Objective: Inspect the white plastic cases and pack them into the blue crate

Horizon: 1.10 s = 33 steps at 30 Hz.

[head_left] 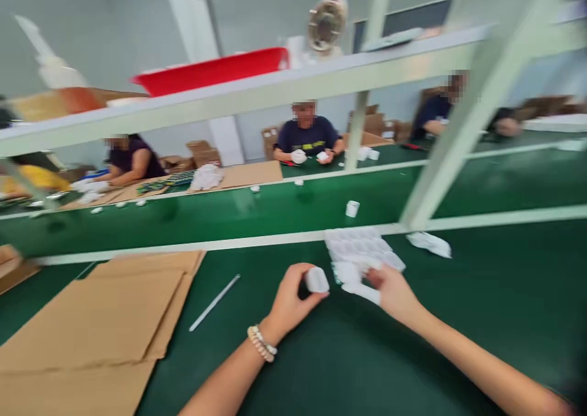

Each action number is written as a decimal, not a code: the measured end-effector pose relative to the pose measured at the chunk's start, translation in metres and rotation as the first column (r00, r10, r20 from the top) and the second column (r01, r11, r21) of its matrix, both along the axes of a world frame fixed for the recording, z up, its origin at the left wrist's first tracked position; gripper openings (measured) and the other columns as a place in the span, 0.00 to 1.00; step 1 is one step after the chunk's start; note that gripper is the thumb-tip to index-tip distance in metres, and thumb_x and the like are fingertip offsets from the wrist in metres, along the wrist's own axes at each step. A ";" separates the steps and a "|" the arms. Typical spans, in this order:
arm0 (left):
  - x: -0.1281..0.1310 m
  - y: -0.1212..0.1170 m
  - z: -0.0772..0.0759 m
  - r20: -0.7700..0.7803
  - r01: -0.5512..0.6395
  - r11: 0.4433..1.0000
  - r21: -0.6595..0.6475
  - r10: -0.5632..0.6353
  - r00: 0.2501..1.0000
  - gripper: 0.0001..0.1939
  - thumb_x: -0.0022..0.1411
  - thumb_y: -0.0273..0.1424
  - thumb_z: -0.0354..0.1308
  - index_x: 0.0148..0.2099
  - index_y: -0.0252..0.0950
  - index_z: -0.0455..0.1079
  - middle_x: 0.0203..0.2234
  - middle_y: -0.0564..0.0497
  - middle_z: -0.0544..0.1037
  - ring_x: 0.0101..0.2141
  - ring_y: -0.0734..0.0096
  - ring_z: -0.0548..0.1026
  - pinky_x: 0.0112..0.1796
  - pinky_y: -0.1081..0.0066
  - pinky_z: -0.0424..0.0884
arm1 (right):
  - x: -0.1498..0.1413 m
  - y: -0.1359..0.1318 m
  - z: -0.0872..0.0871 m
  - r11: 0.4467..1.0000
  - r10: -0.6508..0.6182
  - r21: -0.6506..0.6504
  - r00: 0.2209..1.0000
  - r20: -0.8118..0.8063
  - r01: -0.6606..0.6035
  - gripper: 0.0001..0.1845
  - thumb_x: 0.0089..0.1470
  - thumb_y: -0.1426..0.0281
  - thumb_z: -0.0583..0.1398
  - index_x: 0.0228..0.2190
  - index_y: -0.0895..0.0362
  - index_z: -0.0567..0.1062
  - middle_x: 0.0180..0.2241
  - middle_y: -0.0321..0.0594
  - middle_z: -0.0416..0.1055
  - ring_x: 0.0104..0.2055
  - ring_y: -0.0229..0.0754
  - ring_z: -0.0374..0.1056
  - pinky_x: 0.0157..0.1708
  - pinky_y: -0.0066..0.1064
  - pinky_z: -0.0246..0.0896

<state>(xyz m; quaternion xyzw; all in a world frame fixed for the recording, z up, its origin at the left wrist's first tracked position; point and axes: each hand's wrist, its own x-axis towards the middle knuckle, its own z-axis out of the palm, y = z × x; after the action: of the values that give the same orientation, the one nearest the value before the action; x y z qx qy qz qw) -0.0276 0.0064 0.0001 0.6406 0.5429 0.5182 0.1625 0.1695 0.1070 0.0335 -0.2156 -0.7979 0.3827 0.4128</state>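
My left hand (291, 297), a bead bracelet on its wrist, is closed around a small white plastic part (317, 279) just above the green table (348, 355). My right hand (389, 287) reaches into a white plastic tray (360, 252) with moulded pockets; its fingers are pinched on a white piece (364, 292) at the tray's near edge. The picture is smeared by motion, so the small parts lack detail.
Flattened brown cardboard (101, 318) lies at the left, with a thin white rod (214, 303) beside it. A crumpled white glove or cloth (430, 243) lies right of the tray. A white cup-shaped part (352, 208) sits on the green conveyor belt. Three people work across the belt; a metal frame post (458, 128) and shelf with a red tub (215, 72) stand above.
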 end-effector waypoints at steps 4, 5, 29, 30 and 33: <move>-0.002 -0.004 0.007 -0.120 0.019 0.998 0.063 -0.012 0.993 0.19 0.61 0.33 0.62 0.54 0.39 0.65 0.48 0.45 0.72 0.49 0.60 0.71 0.51 0.57 0.68 | 0.016 -0.013 -0.005 0.998 0.041 0.045 0.999 0.027 -0.042 0.29 0.50 0.52 0.66 0.49 0.55 0.73 0.39 0.43 0.76 0.39 0.46 0.72 0.44 0.40 0.71; -0.002 -0.007 0.009 -0.156 0.029 0.997 0.071 -0.018 0.988 0.19 0.62 0.32 0.61 0.54 0.40 0.65 0.49 0.45 0.72 0.50 0.60 0.71 0.51 0.56 0.68 | 0.014 -0.015 -0.005 0.995 0.049 0.088 0.998 0.050 -0.054 0.28 0.51 0.53 0.65 0.50 0.55 0.73 0.39 0.43 0.75 0.38 0.45 0.72 0.42 0.39 0.71; 0.004 -0.014 0.016 -0.371 0.050 0.982 0.183 0.022 0.928 0.20 0.62 0.29 0.61 0.56 0.42 0.65 0.47 0.45 0.75 0.47 0.60 0.72 0.46 0.59 0.72 | 0.011 -0.023 -0.013 0.910 -0.041 0.411 0.979 0.201 -0.046 0.25 0.61 0.56 0.57 0.55 0.55 0.69 0.30 0.42 0.71 0.29 0.43 0.67 0.30 0.35 0.69; 0.004 -0.014 0.016 -0.371 0.049 0.982 0.185 0.024 0.928 0.20 0.62 0.29 0.61 0.56 0.42 0.65 0.46 0.45 0.75 0.47 0.61 0.72 0.46 0.59 0.72 | 0.011 -0.024 -0.014 0.908 -0.050 0.416 0.979 0.198 -0.038 0.25 0.61 0.56 0.57 0.55 0.55 0.69 0.29 0.41 0.70 0.28 0.43 0.67 0.29 0.35 0.68; 0.003 -0.014 0.016 -0.393 0.057 0.981 0.186 0.021 0.919 0.20 0.63 0.30 0.60 0.57 0.42 0.65 0.46 0.45 0.75 0.46 0.60 0.73 0.45 0.59 0.73 | 0.011 -0.025 -0.016 0.902 -0.057 0.431 0.978 0.201 -0.036 0.25 0.62 0.57 0.56 0.57 0.55 0.68 0.27 0.40 0.69 0.27 0.43 0.66 0.27 0.34 0.68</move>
<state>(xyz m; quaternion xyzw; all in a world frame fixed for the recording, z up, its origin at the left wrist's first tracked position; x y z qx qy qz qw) -0.0242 -0.0076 0.0157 0.7492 0.5056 0.4278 -0.0081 0.1800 0.0821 0.0177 -0.1620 -0.9005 0.1692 0.3663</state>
